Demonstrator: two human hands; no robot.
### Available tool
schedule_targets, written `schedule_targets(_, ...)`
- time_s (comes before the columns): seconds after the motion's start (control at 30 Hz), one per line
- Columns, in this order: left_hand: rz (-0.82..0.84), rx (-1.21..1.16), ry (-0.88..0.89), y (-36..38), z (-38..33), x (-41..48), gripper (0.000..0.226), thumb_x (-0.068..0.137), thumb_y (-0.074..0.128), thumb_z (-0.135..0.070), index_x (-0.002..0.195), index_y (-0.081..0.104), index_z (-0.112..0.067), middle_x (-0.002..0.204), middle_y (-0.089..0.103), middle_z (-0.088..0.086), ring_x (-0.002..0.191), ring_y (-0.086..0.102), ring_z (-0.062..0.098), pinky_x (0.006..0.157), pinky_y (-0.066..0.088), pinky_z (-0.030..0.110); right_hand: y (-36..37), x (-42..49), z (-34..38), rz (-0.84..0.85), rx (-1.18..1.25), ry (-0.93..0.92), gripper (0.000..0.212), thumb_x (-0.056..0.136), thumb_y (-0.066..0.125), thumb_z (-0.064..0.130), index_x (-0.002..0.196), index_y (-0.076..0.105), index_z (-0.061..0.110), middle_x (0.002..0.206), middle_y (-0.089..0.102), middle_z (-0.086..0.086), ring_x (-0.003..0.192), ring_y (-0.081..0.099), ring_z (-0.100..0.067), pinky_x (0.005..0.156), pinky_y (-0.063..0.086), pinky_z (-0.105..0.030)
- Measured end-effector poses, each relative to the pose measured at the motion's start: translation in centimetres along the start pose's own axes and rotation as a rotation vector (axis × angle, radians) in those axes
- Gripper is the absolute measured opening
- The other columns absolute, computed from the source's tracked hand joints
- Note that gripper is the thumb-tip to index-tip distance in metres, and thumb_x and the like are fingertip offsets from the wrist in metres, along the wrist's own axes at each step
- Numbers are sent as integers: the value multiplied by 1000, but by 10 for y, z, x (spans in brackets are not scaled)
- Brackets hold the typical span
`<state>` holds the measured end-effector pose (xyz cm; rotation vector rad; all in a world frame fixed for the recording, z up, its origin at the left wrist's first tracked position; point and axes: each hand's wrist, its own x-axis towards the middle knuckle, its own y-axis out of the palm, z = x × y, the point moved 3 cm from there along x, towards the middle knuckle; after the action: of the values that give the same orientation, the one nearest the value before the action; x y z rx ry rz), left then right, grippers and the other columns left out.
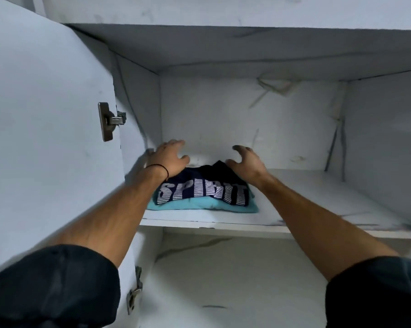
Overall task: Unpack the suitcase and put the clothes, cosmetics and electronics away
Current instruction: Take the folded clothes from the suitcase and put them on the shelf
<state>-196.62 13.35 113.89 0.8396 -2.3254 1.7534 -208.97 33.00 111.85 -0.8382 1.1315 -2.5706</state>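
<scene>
At my far left the open cupboard door (46,114) stands swung out, with a metal hinge (109,120) on its inner edge and a second hinge (134,290) lower down. My left hand (169,159), a thin black band (160,168) round its wrist, reaches over the back left corner of the folded clothes; its fingers (176,144) are spread and loosely bent, gripping nothing, the heel low over the cloth. I cannot tell whether it touches. The navy shirt (199,190), printed SPIRIT in white striped letters, lies folded on top of a teal garment (199,205), and both sit on the left part of the white shelf (318,204), near its front edge. My right hand (246,163) hangs over the shirt's back right corner, its fingers (238,147) apart and curled like a loose claw, holding nothing. To the right the shelf runs on towards the cupboard's side wall (384,138).
</scene>
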Motion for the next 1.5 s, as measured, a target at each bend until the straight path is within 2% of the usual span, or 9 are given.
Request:
schedule_targets(0.17,347,116,43,56,2,-2,52,103,18,-51,152,23,-36,163,14,-8,150,7,19,118,0,50,40,-14,22,392,-89,-228,54,103,37,57,152,38,36,160,37,5,149,29,-19,124,16,-42)
schedule_targets(0.27,368,55,-28,73,23,-9,59,100,12,-60,154,15,-38,164,8,-9,151,1,16,118,-14,41,55,-19,4,536,-136,-137,63,101,26,65,158,23,39,167,18,6,155,7,-18,126,-1,-43)
schedule_targets(0.57,260,191,2,55,24,-8,54,102,16,-56,152,21,-38,163,16,-6,149,14,22,119,12,51,80,-17,-9,386,-165,13,123,47,1,109,154,20,51,166,16,16,156,3,-19,119,2,-63)
schedule_targets(0.7,259,-42,-36,60,27,-19,51,103,20,-52,149,35,-35,157,32,-6,146,25,22,120,11,43,89,-15,4,372,-176,4,115,55,0,106,154,19,49,166,17,17,156,5,-21,118,2,-64)
schedule_targets(0.83,260,-27,-44,64,45,-10,51,104,22,-48,150,33,-29,159,30,-2,144,28,25,117,18,39,89,-21,20,393,-206,35,76,90,16,82,157,18,45,167,10,13,155,0,-30,116,-1,-68)
schedule_targets(1.1,264,-37,-104,70,60,-11,64,94,20,-66,151,28,-37,161,22,-5,147,21,24,119,16,47,83,-29,6,379,-188,-33,97,71,6,93,156,15,47,167,12,13,155,2,-24,120,3,-64)
schedule_targets(1.27,182,-56,-179,58,56,-35,59,96,28,-64,145,40,-35,154,39,0,138,40,27,114,29,43,55,-60,-9,412,-194,-18,68,96,23,75,157,13,47,168,5,14,155,-1,-21,118,-1,-64)
schedule_targets(1.37,-78,-66,-164,42,42,-63,40,97,44,-46,130,58,-29,134,61,5,119,57,29,102,43,38,38,-79,-11,348,-178,-75,63,99,34,67,156,25,41,166,20,7,151,21,-24,119,14,-59)
schedule_targets(1.5,-390,-339,-118,25,12,-114,25,95,54,-20,114,70,-17,118,69,0,107,64,21,93,43,21,20,-114,12,-81,39,-279,36,97,57,30,131,63,19,132,64,-3,116,60,-26,96,47,-36)
